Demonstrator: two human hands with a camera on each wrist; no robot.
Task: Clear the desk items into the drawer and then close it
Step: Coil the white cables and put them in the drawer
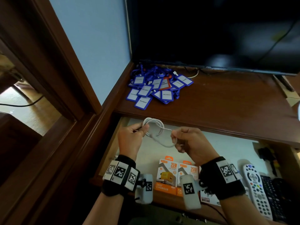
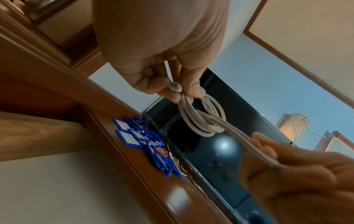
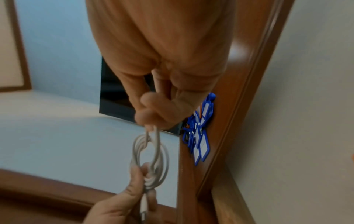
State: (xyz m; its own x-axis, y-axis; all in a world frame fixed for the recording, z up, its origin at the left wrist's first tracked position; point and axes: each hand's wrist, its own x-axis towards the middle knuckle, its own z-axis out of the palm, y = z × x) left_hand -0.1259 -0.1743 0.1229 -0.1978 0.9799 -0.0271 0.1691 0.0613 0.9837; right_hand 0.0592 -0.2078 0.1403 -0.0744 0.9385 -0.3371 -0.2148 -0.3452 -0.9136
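A coiled white cable [image 1: 156,129] hangs between both hands above the open drawer [image 1: 219,148]. My left hand [image 1: 138,131] grips the coil and a plug end [image 2: 175,87]. My right hand [image 1: 176,135] pinches a loop of the white cable [image 3: 151,153] pulled out to the right. A pile of blue badge holders [image 1: 155,87] with lanyards lies on the wooden desk top [image 1: 227,101], far left, behind the hands. The badge holders [image 2: 145,141] also show in the left wrist view, and the badge holders [image 3: 199,136] in the right wrist view.
Inside the drawer lie two orange charger boxes [image 1: 167,174], a white remote [image 1: 258,190] and dark remotes [image 1: 276,195] at the right. A dark TV screen [image 1: 211,30] stands at the desk's back. A wooden frame [image 1: 53,62] borders the left.
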